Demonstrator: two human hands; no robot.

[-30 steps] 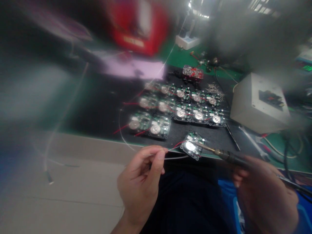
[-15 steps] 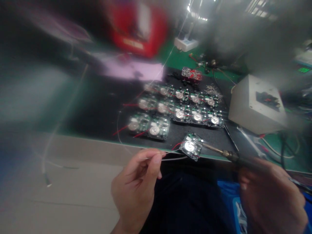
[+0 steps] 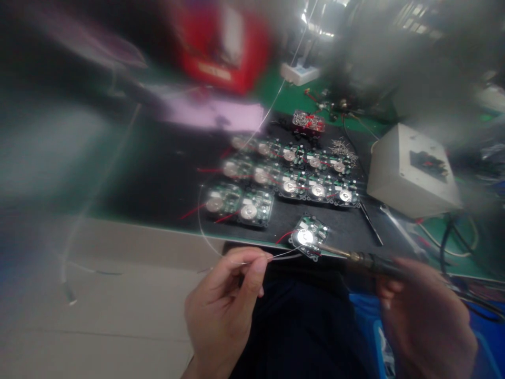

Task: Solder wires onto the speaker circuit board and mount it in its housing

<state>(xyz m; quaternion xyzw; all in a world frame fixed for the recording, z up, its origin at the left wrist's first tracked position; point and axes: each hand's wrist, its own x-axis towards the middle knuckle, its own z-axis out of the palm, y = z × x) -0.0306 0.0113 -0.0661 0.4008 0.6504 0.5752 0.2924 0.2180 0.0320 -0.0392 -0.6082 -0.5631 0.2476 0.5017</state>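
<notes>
My left hand (image 3: 226,302) pinches a thin solder wire (image 3: 286,254) between thumb and fingers. The wire's end reaches a circuit board (image 3: 315,229) with a bright round metal disc, which lies at the bench's front edge. A red wire (image 3: 284,237) sticks out from the board's left side. My right hand (image 3: 428,310) grips a soldering iron (image 3: 366,261) from the right. The iron's tip meets the lower part of the same board, close to the wire's end; exact contact is too small to make out.
Rows of similar boards (image 3: 289,187) stand behind on the black mat (image 3: 165,179). Tweezers (image 3: 371,223) lie right of them, before a white box-shaped device (image 3: 410,173). Farther back are a red tray of small parts (image 3: 307,122), scattered pins (image 3: 342,150) and a power strip (image 3: 300,73).
The iron's tip has shifted left and down, from the board's right edge to its lower part. My left hand has moved slightly right and down with the solder wire.
</notes>
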